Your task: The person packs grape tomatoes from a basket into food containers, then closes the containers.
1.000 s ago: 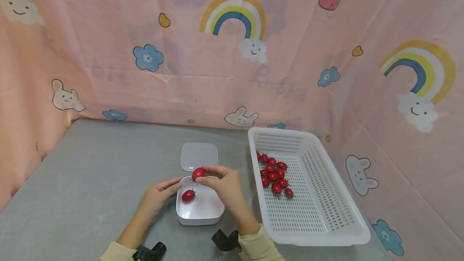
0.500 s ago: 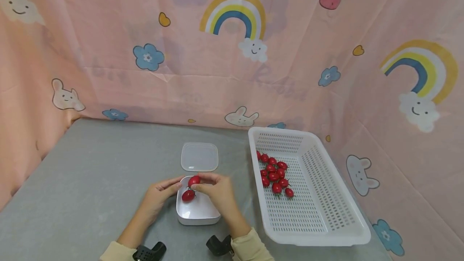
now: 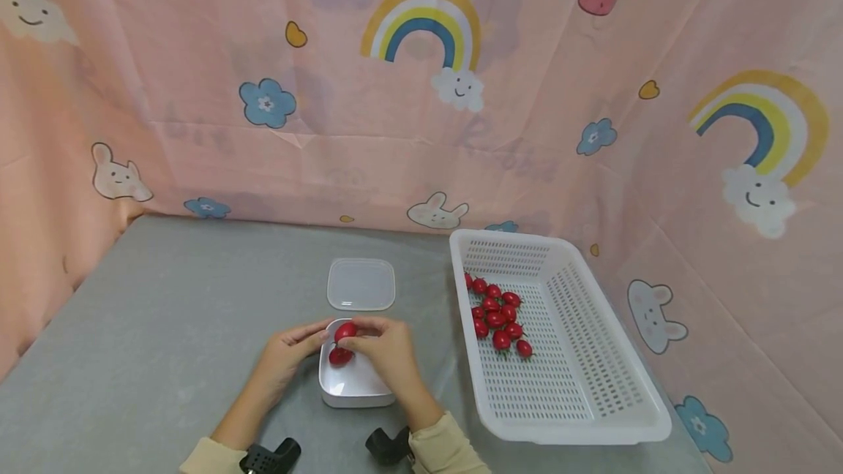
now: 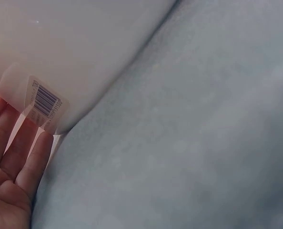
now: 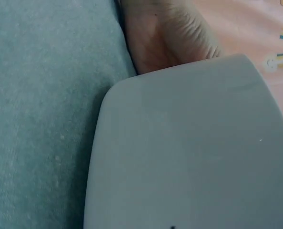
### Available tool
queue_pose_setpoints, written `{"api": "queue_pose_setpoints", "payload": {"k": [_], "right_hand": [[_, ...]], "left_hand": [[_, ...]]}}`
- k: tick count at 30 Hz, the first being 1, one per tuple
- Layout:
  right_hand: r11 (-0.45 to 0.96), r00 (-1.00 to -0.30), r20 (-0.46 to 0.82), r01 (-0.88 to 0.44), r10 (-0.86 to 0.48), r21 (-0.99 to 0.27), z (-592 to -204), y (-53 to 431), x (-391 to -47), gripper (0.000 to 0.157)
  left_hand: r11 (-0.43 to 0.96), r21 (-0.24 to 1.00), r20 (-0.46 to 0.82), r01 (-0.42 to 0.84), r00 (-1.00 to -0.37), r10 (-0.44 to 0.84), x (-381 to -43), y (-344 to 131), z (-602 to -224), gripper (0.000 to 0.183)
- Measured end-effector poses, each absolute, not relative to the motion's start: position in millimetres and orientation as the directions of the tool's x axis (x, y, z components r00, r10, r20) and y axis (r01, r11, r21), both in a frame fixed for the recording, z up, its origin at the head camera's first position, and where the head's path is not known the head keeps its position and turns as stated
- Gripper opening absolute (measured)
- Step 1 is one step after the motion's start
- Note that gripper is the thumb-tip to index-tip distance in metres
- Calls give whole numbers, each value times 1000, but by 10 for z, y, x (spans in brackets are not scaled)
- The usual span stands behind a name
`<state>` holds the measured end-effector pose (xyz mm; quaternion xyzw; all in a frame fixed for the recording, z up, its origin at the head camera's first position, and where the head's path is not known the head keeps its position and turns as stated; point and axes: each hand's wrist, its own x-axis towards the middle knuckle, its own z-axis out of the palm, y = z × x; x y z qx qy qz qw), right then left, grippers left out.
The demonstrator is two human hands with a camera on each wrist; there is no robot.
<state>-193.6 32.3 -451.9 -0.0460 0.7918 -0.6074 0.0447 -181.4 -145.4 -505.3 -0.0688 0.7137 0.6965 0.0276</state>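
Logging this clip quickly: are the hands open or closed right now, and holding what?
Left hand: open, touching the box.
Right hand: closed, pinching a tomato.

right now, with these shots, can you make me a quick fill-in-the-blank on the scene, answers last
One tomato is pinched by the ____ hand.
Leaving that one out, the number of tomatoes showing in the small box is ____.
The perforated basket is ____ in colour.
The sticker in the left wrist view carries a dark-striped ____.
Missing words: right; one; white; barcode.
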Motion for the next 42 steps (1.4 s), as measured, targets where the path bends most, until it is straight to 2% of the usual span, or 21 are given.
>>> {"api": "queue_pose_setpoints", "payload": {"k": [42], "right_hand": [[394, -977, -99, 17, -189, -919, -4548, 271, -1968, 29]], "left_hand": [[-2, 991, -132, -132, -990, -41, -1811, -1458, -5040, 39]]}}
